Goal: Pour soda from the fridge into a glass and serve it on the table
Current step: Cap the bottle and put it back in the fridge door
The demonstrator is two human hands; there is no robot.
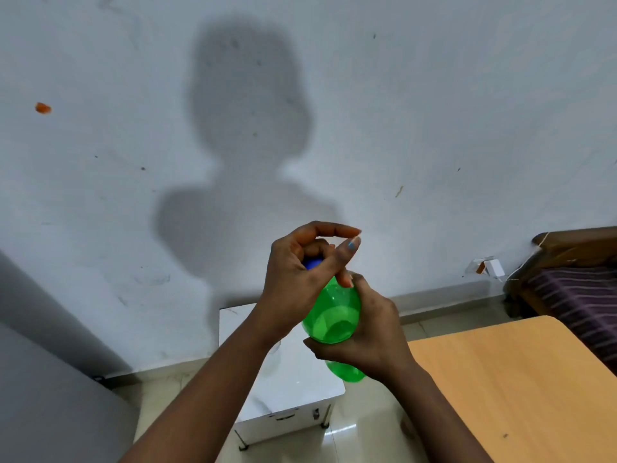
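A green plastic soda bottle [335, 320] with a blue cap [312, 263] is held up in front of me, above a small white cabinet. My right hand [370, 332] wraps around the bottle's body from the right. My left hand [300, 275] is closed over the blue cap at the top, its index finger and thumb sticking out to the right. A wooden table [521, 379] lies at the lower right. No glass is in view.
A small white cabinet [287, 385] stands on the tiled floor below the bottle. A grey fridge side [50, 379] fills the lower left. A bed with a striped cover [581, 289] is at the far right, against the white wall.
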